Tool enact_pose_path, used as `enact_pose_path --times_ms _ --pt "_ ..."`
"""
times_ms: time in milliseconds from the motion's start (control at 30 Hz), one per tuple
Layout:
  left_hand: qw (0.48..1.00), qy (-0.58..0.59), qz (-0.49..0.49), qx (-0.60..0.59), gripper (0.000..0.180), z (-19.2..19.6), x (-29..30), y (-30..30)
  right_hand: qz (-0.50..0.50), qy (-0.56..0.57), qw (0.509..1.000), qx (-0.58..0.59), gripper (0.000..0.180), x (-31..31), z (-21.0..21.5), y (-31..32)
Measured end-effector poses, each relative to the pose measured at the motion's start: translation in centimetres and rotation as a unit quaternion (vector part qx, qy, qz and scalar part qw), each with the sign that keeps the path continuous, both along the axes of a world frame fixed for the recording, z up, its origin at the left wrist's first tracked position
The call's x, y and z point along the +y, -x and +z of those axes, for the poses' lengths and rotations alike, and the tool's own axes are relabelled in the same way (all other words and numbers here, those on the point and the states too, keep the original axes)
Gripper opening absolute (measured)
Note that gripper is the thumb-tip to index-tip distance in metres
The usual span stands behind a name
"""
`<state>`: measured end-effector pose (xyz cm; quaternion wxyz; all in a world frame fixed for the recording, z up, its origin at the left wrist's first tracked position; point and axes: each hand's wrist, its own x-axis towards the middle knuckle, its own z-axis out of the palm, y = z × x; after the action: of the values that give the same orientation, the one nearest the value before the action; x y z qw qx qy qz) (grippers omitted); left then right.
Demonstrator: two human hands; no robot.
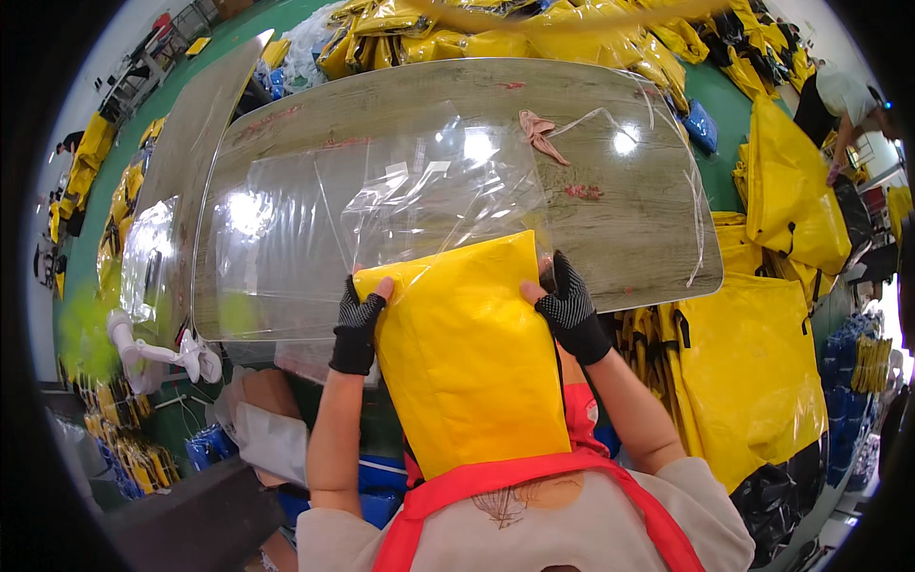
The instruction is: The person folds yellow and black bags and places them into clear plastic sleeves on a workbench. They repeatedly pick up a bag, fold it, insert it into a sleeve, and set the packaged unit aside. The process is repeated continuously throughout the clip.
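Between my hands is a flat, folded yellow sheet (467,353) of glossy coated material, reaching from the table's near edge back to my apron. My left hand (360,322), in a black fingerless-tipped glove with grey dots, grips its far left corner, thumb on top. At the far right corner my right hand (569,303), gloved the same way, pinches the sheet with its thumb, the fingers partly hidden. A crumpled clear plastic bag (429,205) lies on the table against the sheet's far edge. Whether its mouth goes round that edge I cannot tell.
The wood-patterned table (629,248) bears more clear plastic bags (276,248) at left and a pinkish cloth (541,136) at the back. Yellow pieces (753,372) hang in a stack at right. Yellow bundles (496,43) heap behind the table. Another person (843,105) bends at far right.
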<state>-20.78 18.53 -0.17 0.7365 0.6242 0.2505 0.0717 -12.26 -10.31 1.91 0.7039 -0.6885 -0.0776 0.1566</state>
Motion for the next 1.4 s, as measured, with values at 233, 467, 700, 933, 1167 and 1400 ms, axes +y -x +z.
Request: enact_pose_path --times_ms 233,467,700,933,1167,1400 --pt "0.985 0.124 -0.122 0.012 0.056 0.4 -3.9 6.2 0.024 0.150 0.988 -0.033 0.026 -7.5 -4.4 7.7" --pt "0.964 0.150 -0.220 -0.003 0.061 -3.3 -6.1 7.4 0.118 -0.163 0.957 0.209 0.058 -7.7 -1.7 0.9" --pt "0.976 0.186 -0.109 -0.031 0.049 1.0 -5.9 5.4 0.023 0.177 0.979 -0.095 0.051 -6.2 0.6 8.6" --pt "0.974 0.160 -0.153 0.054 0.046 -3.3 -8.6 8.4 0.063 -0.173 0.963 0.198 0.037 -8.5 0.2 2.2" --pt "0.984 0.127 -0.112 0.050 0.050 -2.9 -9.2 14.9 0.187 0.343 0.920 0.029 0.043 -13.1 -11.8 17.7" --pt "0.969 -0.030 -0.239 0.057 0.046 -0.2 -10.0 13.3 0.100 -0.169 0.969 0.147 0.052 -10.6 -4.8 3.4"
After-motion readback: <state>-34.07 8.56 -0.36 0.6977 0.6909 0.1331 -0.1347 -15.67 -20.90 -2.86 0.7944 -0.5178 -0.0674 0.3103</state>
